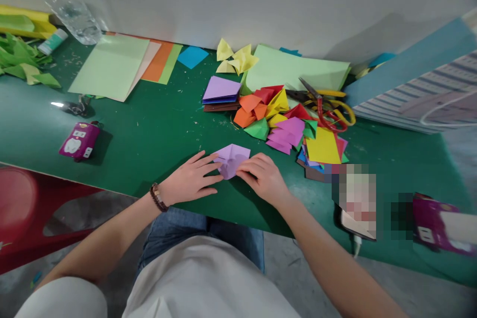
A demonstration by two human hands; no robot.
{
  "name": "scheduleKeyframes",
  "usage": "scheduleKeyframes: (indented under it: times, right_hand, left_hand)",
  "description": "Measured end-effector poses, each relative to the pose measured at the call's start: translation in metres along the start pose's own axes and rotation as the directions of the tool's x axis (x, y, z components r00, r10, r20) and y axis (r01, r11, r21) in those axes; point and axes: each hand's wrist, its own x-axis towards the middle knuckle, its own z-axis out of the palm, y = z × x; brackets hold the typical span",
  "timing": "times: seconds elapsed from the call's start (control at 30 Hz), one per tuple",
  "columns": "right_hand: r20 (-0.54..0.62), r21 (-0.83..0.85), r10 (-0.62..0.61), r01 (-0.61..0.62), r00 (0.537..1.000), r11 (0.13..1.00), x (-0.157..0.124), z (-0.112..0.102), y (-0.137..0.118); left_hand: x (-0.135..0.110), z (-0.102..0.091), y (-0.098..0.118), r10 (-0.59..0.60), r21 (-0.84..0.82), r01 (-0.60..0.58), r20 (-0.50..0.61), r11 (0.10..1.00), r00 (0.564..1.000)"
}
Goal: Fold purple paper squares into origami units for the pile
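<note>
Currently, two hands (191, 179) (265, 180) on one lilac paper (231, 158)

"Where are the hands?"

"The left hand (190, 183) is spread, fingertips at the left edge of a folded lilac sheet (231, 160). The right hand (264, 179) pinches its right edge, above the green surface (160, 121)."

"What's beyond the sheet?"

"A stack of purple and brown paper (222, 88), just left of a jumble of bright folded pieces (286, 133). Scissors (319, 108) lie behind those."

"And far left?"

"A clear bottle (72, 12) near a glue stick (53, 42); closer in, a magenta packet (79, 141)."
</note>
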Motion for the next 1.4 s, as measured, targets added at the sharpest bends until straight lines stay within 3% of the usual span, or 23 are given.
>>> scheduleKeyframes:
  times: [0.23,0.37,0.53,0.87,1.4]
  right_hand:
    - [0.103,-0.246,0.075,-0.048,0.992,0.968,0.017,0.008,0.001]
    - [0.153,-0.389,0.040,0.023,0.987,0.921,0.021,0.010,-0.002]
    - [0.223,-0.514,-0.035,0.148,0.974,0.845,0.025,0.009,-0.004]
    - [0.258,-0.545,-0.056,0.193,0.965,0.816,0.025,0.011,-0.002]
    - [0.180,-0.506,0.032,0.065,0.983,0.860,0.023,0.015,-0.003]
  left_hand:
    - [0.007,0.004,0.003,0.064,0.106,-0.066,0.022,0.992,0.998]
    - [0.007,0.005,0.001,0.124,0.097,-0.126,0.019,0.987,0.992]
    - [0.006,0.006,0.000,0.116,0.049,-0.116,0.003,0.992,0.993]
    - [0.004,0.009,0.001,0.029,-0.048,-0.030,-0.009,0.998,1.000]
    - [0.006,0.006,0.001,0.036,-0.040,-0.035,0.026,0.999,0.999]
